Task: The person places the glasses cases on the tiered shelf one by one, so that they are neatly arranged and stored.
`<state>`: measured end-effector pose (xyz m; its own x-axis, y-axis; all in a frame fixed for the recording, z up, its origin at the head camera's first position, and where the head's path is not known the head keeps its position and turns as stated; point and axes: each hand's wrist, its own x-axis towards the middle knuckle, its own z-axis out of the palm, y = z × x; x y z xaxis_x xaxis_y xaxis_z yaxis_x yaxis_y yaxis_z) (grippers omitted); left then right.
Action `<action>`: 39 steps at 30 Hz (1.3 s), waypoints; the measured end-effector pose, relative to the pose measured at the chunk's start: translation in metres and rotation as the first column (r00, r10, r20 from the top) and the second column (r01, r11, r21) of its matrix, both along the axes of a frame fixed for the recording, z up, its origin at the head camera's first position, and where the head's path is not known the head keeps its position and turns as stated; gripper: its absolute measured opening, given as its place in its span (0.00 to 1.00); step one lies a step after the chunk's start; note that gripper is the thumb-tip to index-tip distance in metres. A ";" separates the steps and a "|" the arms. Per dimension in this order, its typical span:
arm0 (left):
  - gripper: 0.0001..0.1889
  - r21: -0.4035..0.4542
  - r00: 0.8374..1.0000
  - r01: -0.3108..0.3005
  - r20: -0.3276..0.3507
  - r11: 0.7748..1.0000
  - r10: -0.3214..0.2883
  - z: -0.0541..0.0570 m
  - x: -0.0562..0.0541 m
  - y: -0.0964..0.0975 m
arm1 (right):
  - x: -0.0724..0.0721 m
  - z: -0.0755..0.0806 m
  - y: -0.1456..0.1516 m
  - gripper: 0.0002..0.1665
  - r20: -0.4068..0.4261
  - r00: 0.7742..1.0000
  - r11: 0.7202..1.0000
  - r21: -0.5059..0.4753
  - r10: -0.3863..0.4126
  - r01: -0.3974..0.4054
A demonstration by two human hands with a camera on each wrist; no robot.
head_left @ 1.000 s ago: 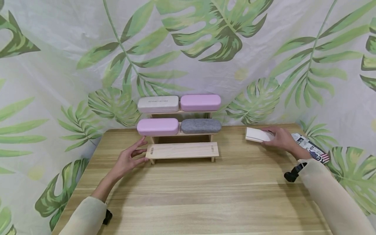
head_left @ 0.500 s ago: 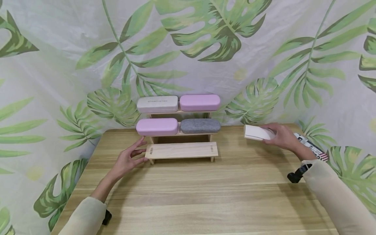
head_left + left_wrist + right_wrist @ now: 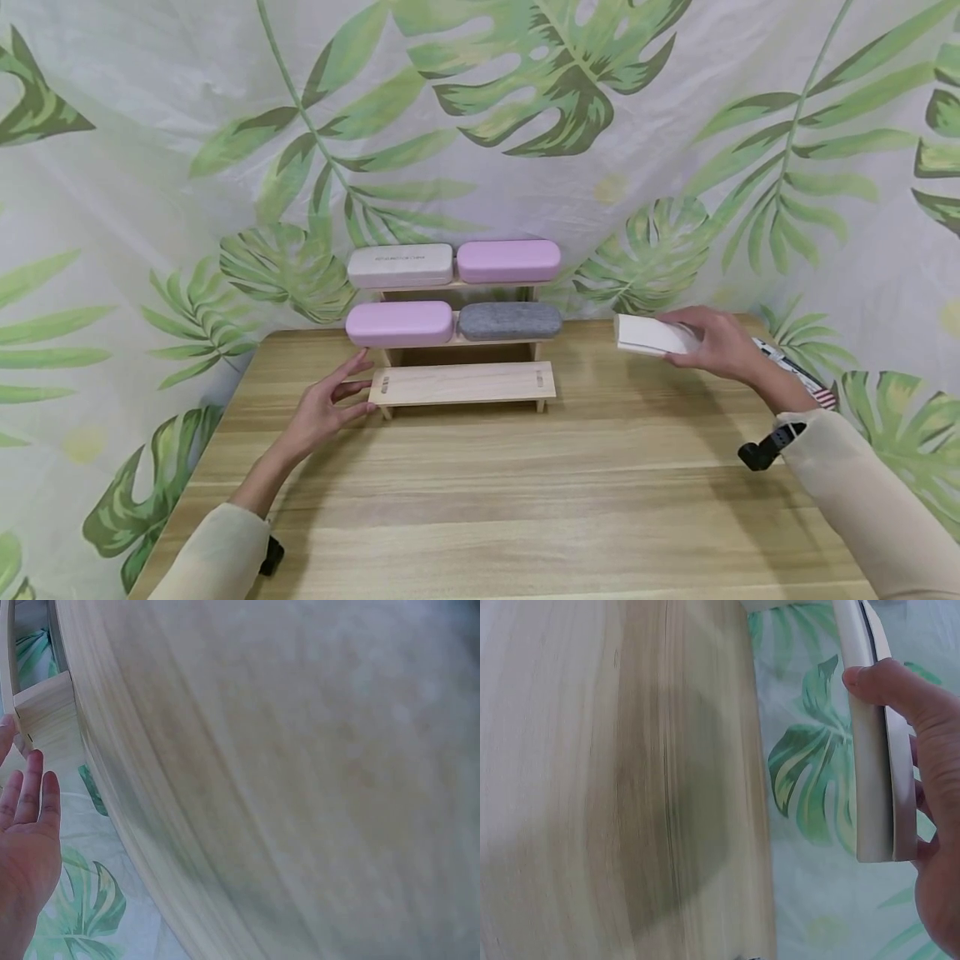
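My right hand grips a white glasses case above the table's back right. In the right wrist view the thumb presses one side of this white case, and fingers show behind it. At the left end of a tiered wooden stand, my left hand touches the lowest shelf, its fingers fairly straight in the left wrist view. On the top tier sit a light grey glasses case and a pink one. The middle tier bears another pink case and a dark grey fabric case. The lowest shelf is bare.
Behind my right wrist a printed packet, partly hidden, lies at the table's right edge. A leaf-patterned curtain hangs right behind the wooden table.
My right hand has lifted the white glasses case off the table and brought it slightly left, away from the packet. My left hand stays at the stand.
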<state>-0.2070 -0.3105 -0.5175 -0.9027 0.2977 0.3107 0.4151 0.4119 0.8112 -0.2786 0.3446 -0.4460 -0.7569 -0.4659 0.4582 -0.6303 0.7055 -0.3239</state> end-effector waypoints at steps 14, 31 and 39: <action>0.51 0.001 1.000 -0.002 0.001 1.000 0.002 0.004 0.000 0.000 | 0.010 0.015 -0.018 0.36 -0.052 0.994 0.996 -0.007 0.091 -0.092; 0.52 0.005 1.000 0.003 0.010 1.000 -0.003 0.003 0.002 -0.001 | 0.019 0.023 -0.039 0.36 -0.107 0.974 0.979 0.009 0.201 -0.201; 0.52 -0.007 1.000 0.003 0.012 1.000 -0.003 0.003 0.001 0.000 | 0.021 0.021 -0.050 0.35 -0.120 0.962 0.969 0.001 0.247 -0.248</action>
<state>-0.2058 -0.3110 -0.5145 -0.9053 0.3024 0.2982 0.4069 0.4164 0.8131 -0.2574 0.2945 -0.4246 -0.5589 -0.6249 0.5450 -0.8191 0.5186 -0.2452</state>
